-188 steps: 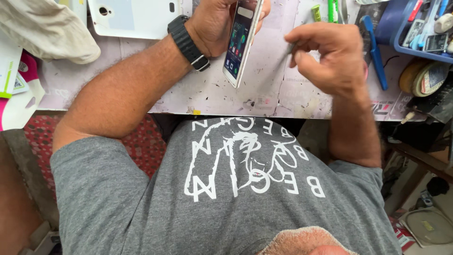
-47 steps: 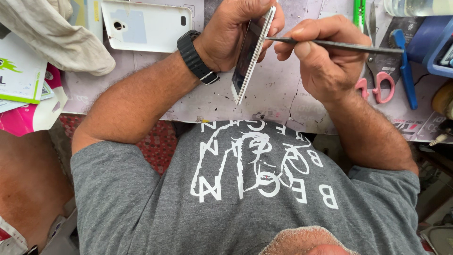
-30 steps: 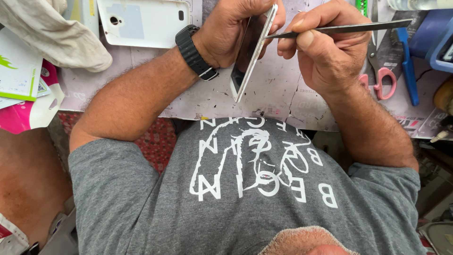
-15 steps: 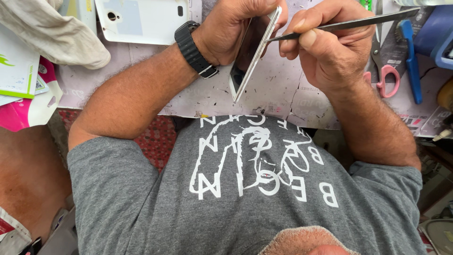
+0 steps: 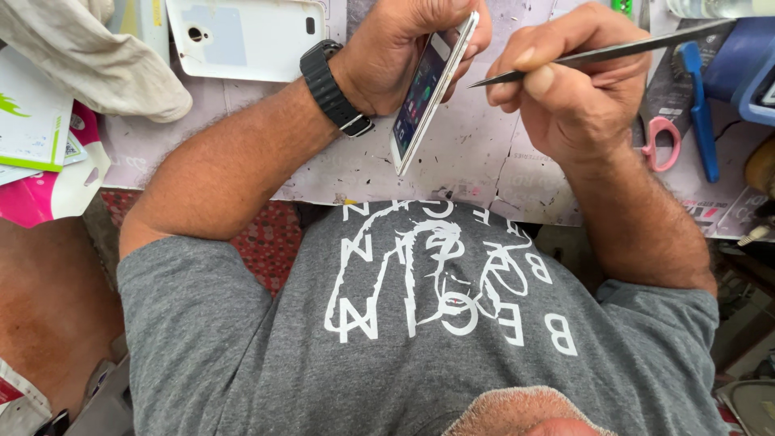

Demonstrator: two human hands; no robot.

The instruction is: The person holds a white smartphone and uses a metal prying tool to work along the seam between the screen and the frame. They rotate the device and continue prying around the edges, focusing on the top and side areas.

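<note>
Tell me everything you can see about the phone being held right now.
The phone is a slim slab with a pale, silvery-white edge and a lit screen showing coloured icons. It is seen nearly edge-on, tilted, its lower corner down near the speckled work mat. The left hand grips its upper part, fingers wrapped behind it. The pointed tip of a thin metal tool, held in the right hand, sits just beside its upper edge; contact cannot be told.

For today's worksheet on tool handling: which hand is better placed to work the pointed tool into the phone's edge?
Probably the right hand: it grips the tweezers, tip just short of the phone, which the left hand holds on edge.
</note>
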